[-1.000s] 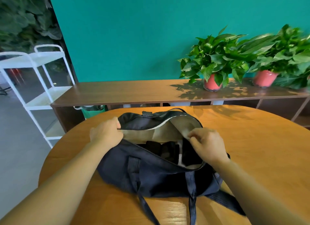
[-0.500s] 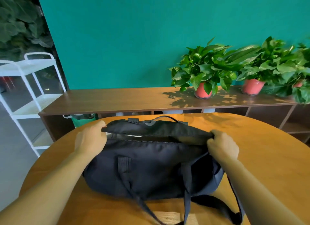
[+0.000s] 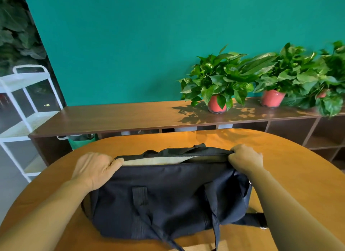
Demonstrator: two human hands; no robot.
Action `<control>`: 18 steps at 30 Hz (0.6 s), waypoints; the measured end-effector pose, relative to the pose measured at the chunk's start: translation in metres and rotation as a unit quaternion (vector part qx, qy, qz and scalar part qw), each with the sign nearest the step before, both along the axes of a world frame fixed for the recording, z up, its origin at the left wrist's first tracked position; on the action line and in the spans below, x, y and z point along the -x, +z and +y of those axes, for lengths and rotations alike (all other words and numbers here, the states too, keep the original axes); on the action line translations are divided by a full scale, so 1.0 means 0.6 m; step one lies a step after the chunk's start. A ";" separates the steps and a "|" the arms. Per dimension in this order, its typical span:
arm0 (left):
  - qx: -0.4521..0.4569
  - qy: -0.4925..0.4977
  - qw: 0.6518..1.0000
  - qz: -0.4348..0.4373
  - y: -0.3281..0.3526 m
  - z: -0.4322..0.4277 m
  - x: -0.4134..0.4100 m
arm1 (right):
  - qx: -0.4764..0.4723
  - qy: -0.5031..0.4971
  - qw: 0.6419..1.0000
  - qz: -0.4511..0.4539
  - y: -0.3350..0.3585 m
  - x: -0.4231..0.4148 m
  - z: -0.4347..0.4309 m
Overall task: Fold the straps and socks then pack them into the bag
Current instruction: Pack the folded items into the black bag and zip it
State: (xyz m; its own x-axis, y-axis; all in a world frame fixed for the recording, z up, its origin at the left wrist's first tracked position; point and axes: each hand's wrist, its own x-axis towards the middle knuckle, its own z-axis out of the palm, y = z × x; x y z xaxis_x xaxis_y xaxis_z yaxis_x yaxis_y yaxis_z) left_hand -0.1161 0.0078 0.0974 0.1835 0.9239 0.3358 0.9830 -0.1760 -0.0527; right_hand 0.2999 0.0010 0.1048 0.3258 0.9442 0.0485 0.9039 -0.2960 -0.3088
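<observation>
A dark navy duffel bag (image 3: 168, 198) lies on the round wooden table (image 3: 291, 168) right in front of me. Its top opening is pulled into a narrow slit, with a strip of pale lining (image 3: 155, 160) showing on the left part. My left hand (image 3: 95, 168) grips the left end of the opening. My right hand (image 3: 244, 159) pinches the right end of the opening. The bag's handles (image 3: 214, 220) hang toward me over the front. No straps or socks can be seen; the inside of the bag is hidden.
A long dark wooden sideboard (image 3: 130, 116) runs behind the table along the green wall, carrying potted plants (image 3: 218, 86) in red pots at the right. A white metal shelf cart (image 3: 24, 120) stands at the far left.
The bag's mouth was wide open with dark items visible inside; both hands have drawn its ends apart, so the opening has flattened to a slit. My view has tilted up.
</observation>
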 end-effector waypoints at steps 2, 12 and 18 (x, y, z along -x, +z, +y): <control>-0.004 0.019 1.000 0.025 -0.001 0.002 -0.001 | 0.026 0.020 0.999 -0.028 0.003 -0.003 0.001; 0.097 0.124 0.983 0.093 0.021 0.003 -0.038 | 0.013 0.135 0.893 0.428 0.006 -0.031 -0.055; 0.132 0.158 0.969 0.137 0.021 -0.003 -0.052 | -0.035 0.153 0.940 0.304 -0.044 -0.058 -0.077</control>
State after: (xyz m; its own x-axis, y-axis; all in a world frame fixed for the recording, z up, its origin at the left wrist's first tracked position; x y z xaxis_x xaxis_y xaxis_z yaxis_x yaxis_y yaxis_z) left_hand -0.0848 0.0062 0.1101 -0.0734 0.9955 0.0595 0.9458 0.0884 -0.3126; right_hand 0.3346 -0.0454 0.0784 0.0279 0.9996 0.0058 0.5944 -0.0119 -0.8041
